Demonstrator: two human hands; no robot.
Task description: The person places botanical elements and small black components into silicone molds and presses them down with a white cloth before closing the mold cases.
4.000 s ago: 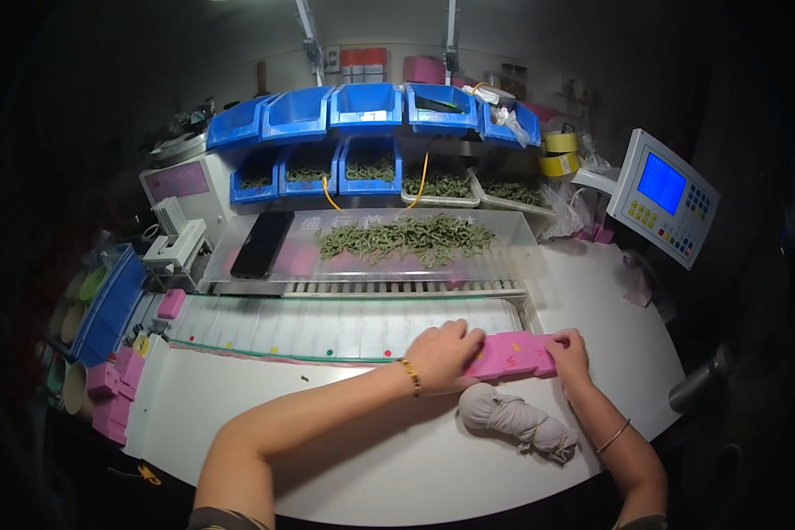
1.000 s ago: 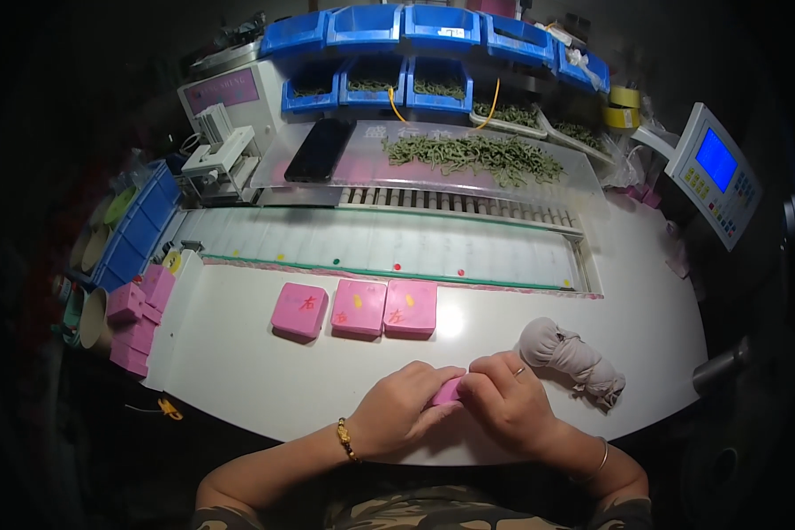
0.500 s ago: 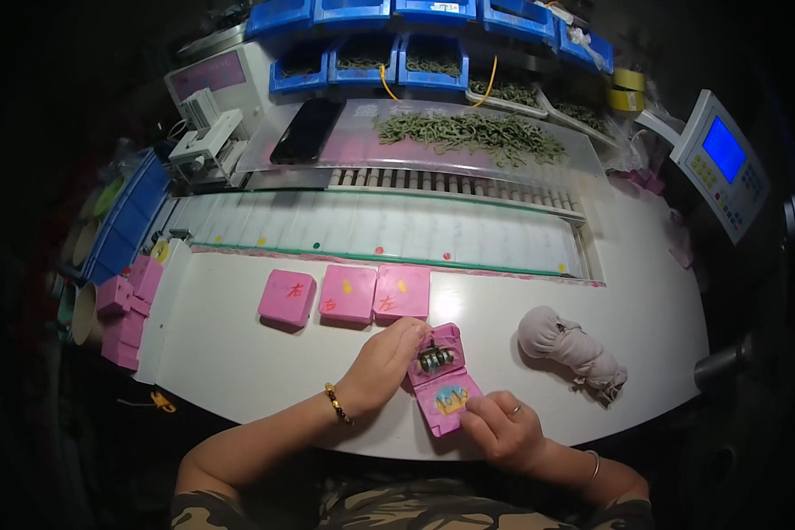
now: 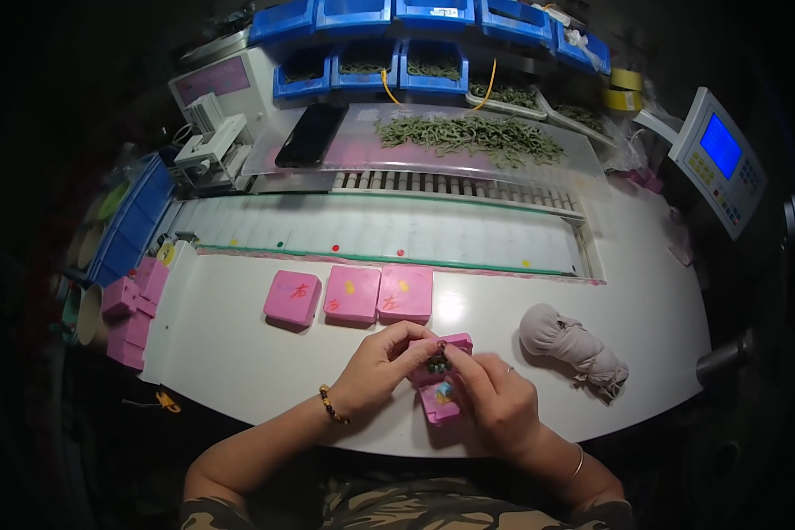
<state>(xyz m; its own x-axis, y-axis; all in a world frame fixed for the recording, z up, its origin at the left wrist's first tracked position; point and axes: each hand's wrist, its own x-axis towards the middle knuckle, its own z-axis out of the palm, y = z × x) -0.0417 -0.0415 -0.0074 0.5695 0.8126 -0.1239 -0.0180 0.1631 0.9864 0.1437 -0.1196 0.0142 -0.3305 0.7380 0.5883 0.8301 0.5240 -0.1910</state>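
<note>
Seen from above, a person's two bare hands work over an opened pink two-part case near the front edge of a white tabletop. The left hand grasps the case's farther half from its left side, thumb across it. The right hand reaches in from the right, fingertips at some small dark pieces in that half; whether it pinches one cannot be told. The nearer half shows a blue-and-yellow patch. Beyond the hands, to the left, three square pink blocks lie in a row, two side by side and one slightly apart. Right of the hands lies a wrapped grey cloth bundle. Farther back, a white belt crosses the tabletop, with a heap of thin green strands on a clear panel behind it.
</note>
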